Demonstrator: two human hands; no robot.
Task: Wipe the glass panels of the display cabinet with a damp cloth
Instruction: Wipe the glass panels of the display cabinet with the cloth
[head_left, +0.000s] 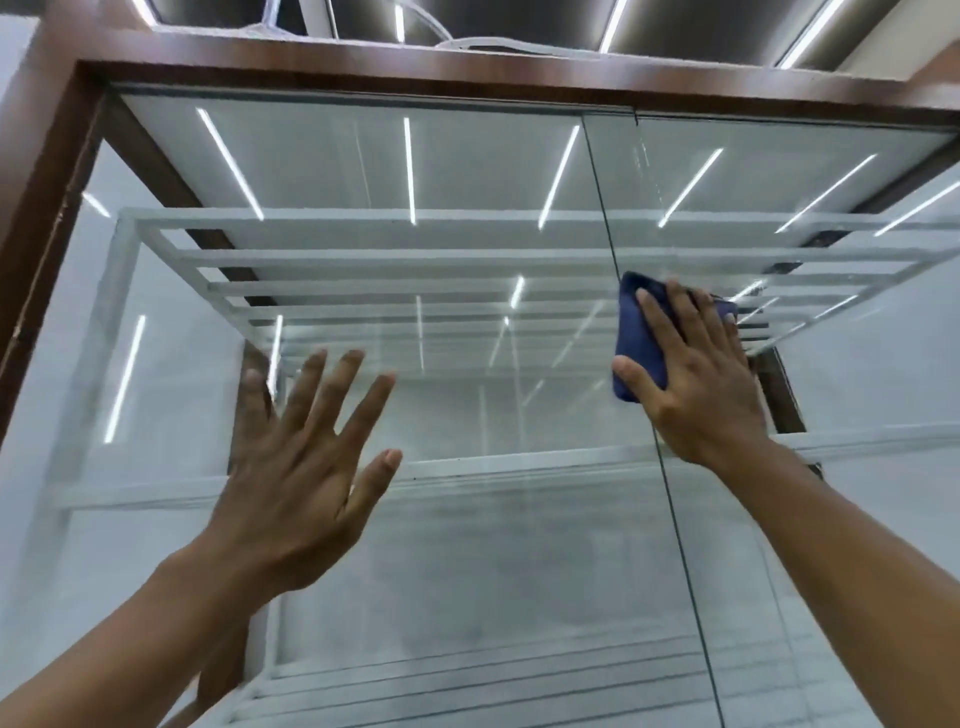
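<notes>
Right hand (696, 379) was laid flat, fingers straight and slightly spread, pressing a dark blue cloth (636, 338) against the cabinet's right glass panel (701, 171), right beside the seam (670, 493) between the two panels. Most of the cloth was hidden under the palm; only its left edge and top corner showed. Left hand (306, 467) was wide open, fingers fanned, up at the left glass panel (493, 545). Honestly couldn't tell if it touched the glass. Light reflections made the glass shelves (415, 257) inside hard to read.

Cloth (638, 343) dk blue, plain. Cabinet frame (47, 197) red-brown wood grain. Shelves (415, 257) white w/ bright white light streaks on glass (467, 545).
</notes>
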